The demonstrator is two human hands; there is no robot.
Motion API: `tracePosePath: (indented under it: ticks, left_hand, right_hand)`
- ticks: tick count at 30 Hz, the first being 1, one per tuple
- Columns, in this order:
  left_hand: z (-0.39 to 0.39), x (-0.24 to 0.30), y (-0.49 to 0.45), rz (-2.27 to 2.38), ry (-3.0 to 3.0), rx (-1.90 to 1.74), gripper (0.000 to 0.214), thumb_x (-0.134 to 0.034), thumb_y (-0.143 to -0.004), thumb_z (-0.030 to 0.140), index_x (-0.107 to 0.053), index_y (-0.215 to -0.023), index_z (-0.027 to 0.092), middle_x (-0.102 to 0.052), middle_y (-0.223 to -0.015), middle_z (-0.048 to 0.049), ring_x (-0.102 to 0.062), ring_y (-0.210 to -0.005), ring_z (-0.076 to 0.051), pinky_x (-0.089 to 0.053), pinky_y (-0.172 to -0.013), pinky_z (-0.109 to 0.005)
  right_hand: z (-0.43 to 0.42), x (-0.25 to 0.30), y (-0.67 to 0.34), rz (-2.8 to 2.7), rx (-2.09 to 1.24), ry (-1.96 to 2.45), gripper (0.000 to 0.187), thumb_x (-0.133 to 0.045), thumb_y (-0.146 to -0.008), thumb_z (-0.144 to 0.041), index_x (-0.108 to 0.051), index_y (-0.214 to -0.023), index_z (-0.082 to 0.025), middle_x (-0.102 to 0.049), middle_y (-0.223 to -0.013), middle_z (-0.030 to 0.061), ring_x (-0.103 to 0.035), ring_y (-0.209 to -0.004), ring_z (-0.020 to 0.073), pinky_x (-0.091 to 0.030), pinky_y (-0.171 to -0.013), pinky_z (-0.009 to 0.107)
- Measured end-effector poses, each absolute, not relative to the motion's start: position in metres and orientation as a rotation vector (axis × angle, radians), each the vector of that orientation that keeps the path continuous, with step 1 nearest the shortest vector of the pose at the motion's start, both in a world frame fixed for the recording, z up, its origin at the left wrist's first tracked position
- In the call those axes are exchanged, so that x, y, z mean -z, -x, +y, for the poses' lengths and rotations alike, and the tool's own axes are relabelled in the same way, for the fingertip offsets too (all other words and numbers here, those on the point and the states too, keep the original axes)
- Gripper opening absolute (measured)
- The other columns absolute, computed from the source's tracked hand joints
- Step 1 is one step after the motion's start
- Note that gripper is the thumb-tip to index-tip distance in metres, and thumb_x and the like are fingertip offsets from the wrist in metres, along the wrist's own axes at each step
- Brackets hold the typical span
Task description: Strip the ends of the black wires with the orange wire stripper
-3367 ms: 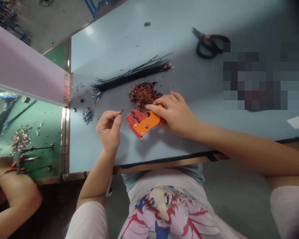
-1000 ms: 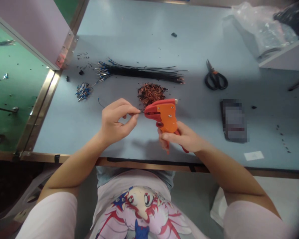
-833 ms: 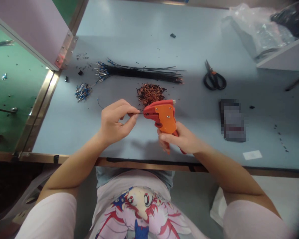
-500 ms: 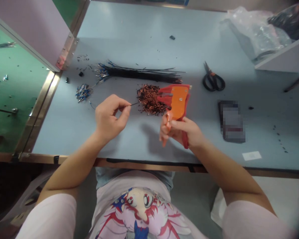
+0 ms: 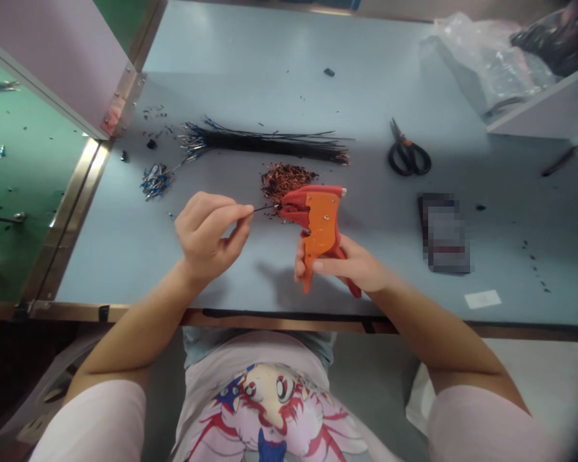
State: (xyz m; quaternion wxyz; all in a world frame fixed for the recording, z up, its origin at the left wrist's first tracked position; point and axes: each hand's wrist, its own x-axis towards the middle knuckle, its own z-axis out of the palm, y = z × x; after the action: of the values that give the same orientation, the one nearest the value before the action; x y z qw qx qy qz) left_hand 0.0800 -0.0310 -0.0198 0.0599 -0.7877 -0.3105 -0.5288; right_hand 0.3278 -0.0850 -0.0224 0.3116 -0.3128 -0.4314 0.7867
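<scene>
Between thumb and forefinger, my left hand (image 5: 214, 234) pinches a thin black wire (image 5: 264, 208). The wire's free end points right and reaches the jaw tips of an orange and red wire stripper (image 5: 322, 221). Wrapped round the handles of that tool is my right hand (image 5: 347, 263). Just behind the jaws lies a heap of short copper and black wire scraps (image 5: 286, 179). Farther back rests a bundle of long black wires (image 5: 264, 142) with blue and silver terminals at its left end. A pile of loose blue terminals (image 5: 157, 181) sits to the left.
Black-handled scissors (image 5: 408, 157) and a dark, blurred rectangular object (image 5: 446, 234) lie on the right, near a white slip (image 5: 483, 299). A clear plastic bag (image 5: 496, 61) stands at the back right. A pale panel (image 5: 58, 58) rises at the left.
My right hand has brought the wire stripper left and slightly toward me, so its jaws now meet the wire's end. The left hand has shifted only a little.
</scene>
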Motion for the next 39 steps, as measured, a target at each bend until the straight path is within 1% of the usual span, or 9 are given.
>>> tracePosePath:
  ticks: [5,10,18,27,33,36,39]
  left_hand:
    - [-0.0305,0.0199,-0.0792,-0.760,2.323,1.491,0.023,-0.070,-0.077,0.011,-0.065,-0.096,0.023,-0.067,-0.075,0.0001,-0.059,-0.064,-0.012,-0.047,-0.060,-0.026]
    - [-0.0326,0.0201,-0.0818,-0.782,2.330,1.453,0.022,-0.069,-0.078,0.009,-0.063,-0.095,0.021,-0.067,-0.075,-0.0006,-0.058,-0.064,-0.012,-0.048,-0.061,-0.025]
    - [-0.0338,0.0179,-0.0855,-0.746,2.399,1.408,0.017,-0.064,-0.081,0.009,-0.061,-0.094,0.020,-0.065,-0.075,-0.0010,-0.055,-0.065,-0.012,-0.046,-0.061,-0.025]
    - [-0.0356,0.0180,-0.0876,-0.771,2.465,1.425,0.018,-0.063,-0.081,0.008,-0.061,-0.094,0.020,-0.064,-0.076,-0.0008,-0.055,-0.065,-0.012,-0.045,-0.061,-0.025]
    - [-0.0360,0.0181,-0.0884,-0.867,2.605,1.528,0.016,-0.061,-0.084,0.007,-0.063,-0.093,0.020,-0.063,-0.080,-0.0017,-0.057,-0.072,-0.012,-0.049,-0.066,-0.024]
    - [-0.0358,0.0177,-0.0883,-0.893,2.638,1.541,0.016,-0.059,-0.085,0.009,-0.063,-0.094,0.021,-0.062,-0.081,-0.0013,-0.058,-0.072,-0.011,-0.050,-0.065,-0.023]
    - [-0.0355,0.0174,-0.0884,-0.900,2.652,1.545,0.015,-0.059,-0.086,0.009,-0.063,-0.094,0.021,-0.061,-0.081,-0.0012,-0.057,-0.071,-0.011,-0.049,-0.063,-0.022]
  right_hand:
    - [-0.0860,0.0202,-0.3269,-1.197,-2.076,0.755,0.023,-0.072,-0.084,-0.025,-0.060,-0.098,-0.012,-0.066,-0.086,0.0067,-0.067,-0.078,0.0181,-0.059,-0.065,0.032]
    - [-0.0868,0.0187,-0.3256,-1.194,-2.089,0.720,0.022,-0.072,-0.084,-0.026,-0.060,-0.097,-0.013,-0.065,-0.084,0.0063,-0.065,-0.077,0.0169,-0.059,-0.062,0.030]
    - [-0.0882,0.0177,-0.3255,-1.221,-2.098,0.734,0.022,-0.072,-0.084,-0.026,-0.061,-0.096,-0.012,-0.065,-0.083,0.0059,-0.064,-0.074,0.0153,-0.059,-0.064,0.030]
    - [-0.0880,0.0170,-0.3256,-1.249,-2.080,0.768,0.020,-0.070,-0.086,-0.027,-0.061,-0.095,-0.012,-0.063,-0.083,0.0057,-0.066,-0.073,0.0162,-0.060,-0.065,0.031]
    - [-0.0892,0.0200,-0.3261,-1.210,-2.080,0.756,0.022,-0.070,-0.086,-0.028,-0.060,-0.097,-0.013,-0.061,-0.084,0.0053,-0.064,-0.074,0.0164,-0.060,-0.063,0.032]
    - [-0.0895,0.0198,-0.3259,-1.201,-2.080,0.752,0.020,-0.070,-0.086,-0.027,-0.061,-0.097,-0.013,-0.061,-0.085,0.0052,-0.064,-0.075,0.0159,-0.060,-0.064,0.032]
    - [-0.0893,0.0188,-0.3259,-1.222,-2.079,0.749,0.018,-0.069,-0.087,-0.027,-0.061,-0.094,-0.013,-0.061,-0.082,0.0046,-0.064,-0.073,0.0155,-0.060,-0.063,0.031]
